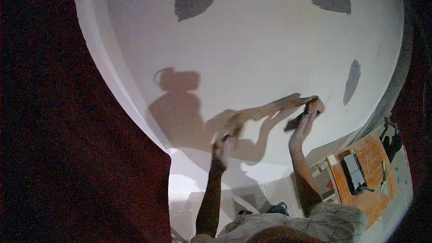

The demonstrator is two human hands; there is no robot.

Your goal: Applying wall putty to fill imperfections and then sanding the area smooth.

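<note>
Right hand (307,119) pressed up against the white wall (252,54), fingers (315,104) clamped on a dark sanding block (298,119), long axis slanting up-right. Left hand (221,141) lower left, blurred, grip impossible to tell. Three grey patches: nearest (352,81) just right of block, two (192,2) (332,1) well above. One wooden bench (371,175) lower right.
</note>
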